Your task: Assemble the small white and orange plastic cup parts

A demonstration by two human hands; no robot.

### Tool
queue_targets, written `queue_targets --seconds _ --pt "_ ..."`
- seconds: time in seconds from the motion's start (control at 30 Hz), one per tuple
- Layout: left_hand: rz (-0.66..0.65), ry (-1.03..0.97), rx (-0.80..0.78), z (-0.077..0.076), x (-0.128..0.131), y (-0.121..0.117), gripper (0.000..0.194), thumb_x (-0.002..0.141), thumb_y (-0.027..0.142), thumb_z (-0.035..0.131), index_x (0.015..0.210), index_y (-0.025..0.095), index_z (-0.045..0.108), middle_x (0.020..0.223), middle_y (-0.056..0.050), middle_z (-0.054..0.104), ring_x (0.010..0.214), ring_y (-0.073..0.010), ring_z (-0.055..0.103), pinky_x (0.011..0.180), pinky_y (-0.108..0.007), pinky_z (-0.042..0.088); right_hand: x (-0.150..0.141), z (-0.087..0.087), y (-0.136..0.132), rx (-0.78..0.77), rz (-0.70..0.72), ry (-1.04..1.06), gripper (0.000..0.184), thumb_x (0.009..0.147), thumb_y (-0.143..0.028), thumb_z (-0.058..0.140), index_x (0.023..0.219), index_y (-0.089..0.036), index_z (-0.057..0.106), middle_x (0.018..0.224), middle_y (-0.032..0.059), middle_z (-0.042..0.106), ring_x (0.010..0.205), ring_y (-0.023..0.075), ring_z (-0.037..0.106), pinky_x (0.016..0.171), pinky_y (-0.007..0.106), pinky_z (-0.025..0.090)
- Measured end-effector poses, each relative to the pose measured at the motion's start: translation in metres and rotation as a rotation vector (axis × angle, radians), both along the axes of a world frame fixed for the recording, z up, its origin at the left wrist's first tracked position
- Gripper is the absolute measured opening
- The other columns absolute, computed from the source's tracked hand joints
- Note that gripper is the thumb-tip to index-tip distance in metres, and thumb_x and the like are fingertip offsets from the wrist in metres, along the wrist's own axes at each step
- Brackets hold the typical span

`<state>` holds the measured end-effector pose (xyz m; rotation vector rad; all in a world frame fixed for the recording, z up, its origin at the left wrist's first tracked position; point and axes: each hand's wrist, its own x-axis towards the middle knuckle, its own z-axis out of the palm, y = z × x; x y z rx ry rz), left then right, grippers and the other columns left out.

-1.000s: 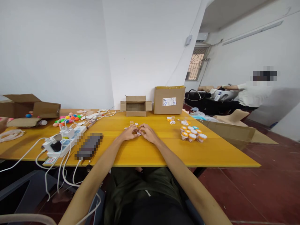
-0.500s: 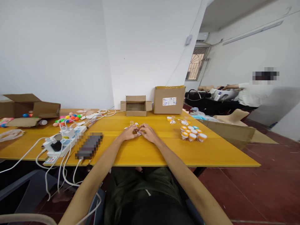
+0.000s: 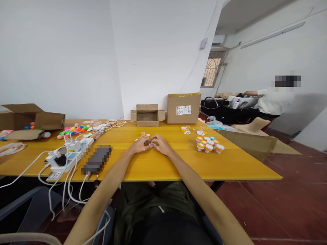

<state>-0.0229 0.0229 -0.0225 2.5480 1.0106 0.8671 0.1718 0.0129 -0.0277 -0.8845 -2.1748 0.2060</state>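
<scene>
My left hand (image 3: 139,145) and my right hand (image 3: 160,145) meet above the middle of the yellow table (image 3: 153,168). Their fingers are curled and pinched together at the tips around something small and pale, too small to make out. Just beyond the fingers stands a small clear cup (image 3: 142,133). Small white pieces with dark spots (image 3: 148,135) lie beside it, partly hidden by my hands. To the right of my right hand several small clear jars with orange and white lids (image 3: 208,147) stand in a cluster.
Loose white and orange lids (image 3: 184,129) lie behind the jars. An open carton (image 3: 147,117) and a taller box (image 3: 183,109) stand against the wall. On the left are a power strip (image 3: 66,163), cables, a dark phone (image 3: 97,159) and colourful balls (image 3: 76,129). A person (image 3: 276,100) sits far right.
My hands stay together in almost the same place, with only slight finger movement. The whole view has shifted slightly.
</scene>
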Motion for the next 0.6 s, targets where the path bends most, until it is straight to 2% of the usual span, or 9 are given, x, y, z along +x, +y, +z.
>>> queue_targets --seconds 0.6 --pt "0.024 0.048 0.001 0.0037 0.0009 -0.0031 0.019 0.085 0.04 0.061 0.085 0.02 0.061 0.087 -0.003 0.061 0.085 -0.0196 0.057 0.081 -0.033 0.049 -0.0008 0.0041 -0.0038 -0.01 -0.013 0.003 0.016 0.082 -0.009 0.064 0.078 -0.024 0.07 0.105 0.0047 0.064 0.101 0.0191 0.06 0.088 0.033 0.049"
